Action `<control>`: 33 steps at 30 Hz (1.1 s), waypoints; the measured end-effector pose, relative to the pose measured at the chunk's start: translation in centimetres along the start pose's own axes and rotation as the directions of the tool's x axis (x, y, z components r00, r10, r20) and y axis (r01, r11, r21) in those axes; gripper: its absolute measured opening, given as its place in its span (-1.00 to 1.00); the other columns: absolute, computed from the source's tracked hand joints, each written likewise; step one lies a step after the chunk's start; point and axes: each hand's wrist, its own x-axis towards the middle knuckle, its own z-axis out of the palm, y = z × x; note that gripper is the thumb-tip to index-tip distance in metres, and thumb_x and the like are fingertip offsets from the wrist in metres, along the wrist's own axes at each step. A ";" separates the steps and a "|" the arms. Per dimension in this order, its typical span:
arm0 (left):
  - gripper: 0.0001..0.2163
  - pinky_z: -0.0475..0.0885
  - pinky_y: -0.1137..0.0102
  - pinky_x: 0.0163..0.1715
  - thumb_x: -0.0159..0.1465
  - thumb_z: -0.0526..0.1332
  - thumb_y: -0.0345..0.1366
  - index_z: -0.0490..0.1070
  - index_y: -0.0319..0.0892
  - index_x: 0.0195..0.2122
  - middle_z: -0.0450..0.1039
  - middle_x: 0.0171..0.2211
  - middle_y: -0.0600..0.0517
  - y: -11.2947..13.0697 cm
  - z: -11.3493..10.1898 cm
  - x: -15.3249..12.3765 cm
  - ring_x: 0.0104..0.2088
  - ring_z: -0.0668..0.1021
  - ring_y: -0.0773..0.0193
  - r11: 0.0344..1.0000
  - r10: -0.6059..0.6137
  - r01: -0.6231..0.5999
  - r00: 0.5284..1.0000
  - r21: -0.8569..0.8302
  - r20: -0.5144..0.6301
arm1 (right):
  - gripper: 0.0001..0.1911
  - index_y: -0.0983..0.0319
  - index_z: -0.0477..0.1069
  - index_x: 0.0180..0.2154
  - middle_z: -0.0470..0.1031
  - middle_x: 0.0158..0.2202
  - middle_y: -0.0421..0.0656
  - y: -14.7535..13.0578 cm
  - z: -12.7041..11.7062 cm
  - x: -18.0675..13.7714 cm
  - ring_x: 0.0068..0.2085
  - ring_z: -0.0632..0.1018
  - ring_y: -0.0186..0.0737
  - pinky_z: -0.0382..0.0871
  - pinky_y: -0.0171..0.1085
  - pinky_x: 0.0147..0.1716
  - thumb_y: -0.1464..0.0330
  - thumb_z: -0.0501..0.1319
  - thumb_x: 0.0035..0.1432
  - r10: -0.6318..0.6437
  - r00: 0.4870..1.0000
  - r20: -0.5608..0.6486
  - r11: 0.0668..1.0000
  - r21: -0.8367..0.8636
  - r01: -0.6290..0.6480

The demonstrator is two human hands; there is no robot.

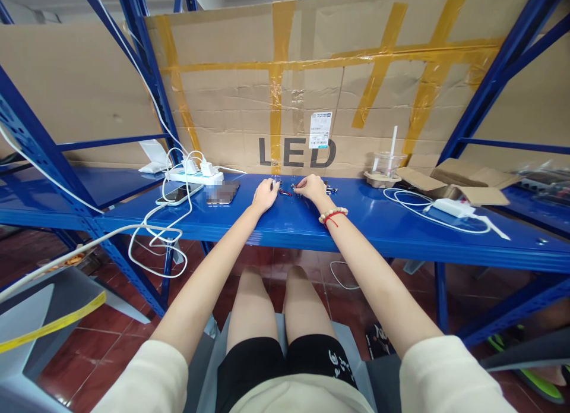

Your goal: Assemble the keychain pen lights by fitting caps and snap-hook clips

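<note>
My left hand [266,194] rests on the blue metal shelf [267,226] with its fingers curled together at a small shiny piece, too small to name. A little to the right, my right hand [312,188] pinches another tiny metallic thing, its kind unclear. Between the two hands lies a small dark red piece [285,192], close to the left fingertips. Several small dark metal pieces [332,189] lie just beyond the right hand, partly covered by it. A beaded bracelet and a red string circle my right wrist.
At the left stand a white power strip [196,175] with plugs and looping cables, and two phones, one of them a dark phone [223,192]. On the right are a clear cup [386,164] with a straw, a white adapter [453,208] and an opened cardboard box [463,178]. Taped cardboard [214,110] walls the back.
</note>
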 end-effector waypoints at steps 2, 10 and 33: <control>-0.78 0.30 0.33 -0.23 0.28 0.01 -0.24 0.17 -0.15 -0.52 0.34 -0.41 -0.02 0.1 0.0 0.0 -0.31 0.42 0.21 1.000 -0.002 0.002 1.000 0.002 0.001 | -0.81 0.19 0.57 -0.35 0.59 -0.32 -0.13 0.1 0.1 0.1 -0.25 0.57 -0.19 0.42 -0.32 -0.26 0.32 0.35 -0.11 -0.001 1.000 0.018 1.000 0.015 0.001; -0.78 0.29 0.35 -0.23 0.26 0.04 -0.24 0.18 -0.15 -0.53 0.33 -0.43 -0.01 0.0 0.1 -0.1 -0.32 0.42 0.21 1.000 0.001 -0.001 1.000 -0.022 -0.015 | -0.78 0.25 0.55 -0.37 0.59 -0.36 -0.13 0.6 0.6 0.7 -0.29 0.58 -0.22 0.44 -0.33 -0.27 0.35 0.39 -0.16 0.003 1.000 0.031 0.990 0.140 -0.007; -0.75 0.30 0.31 -0.17 0.31 -0.04 -0.22 0.23 -0.16 -0.48 0.38 -0.37 -0.06 0.5 -0.2 -0.2 -0.26 0.44 0.18 0.998 0.045 -0.043 0.998 -0.054 0.040 | -0.78 0.31 0.51 -0.26 0.59 -0.31 -0.10 0.4 0.8 0.7 -0.27 0.59 -0.25 0.45 -0.30 -0.22 0.51 0.26 -0.03 -0.121 0.981 -0.153 0.914 0.369 0.170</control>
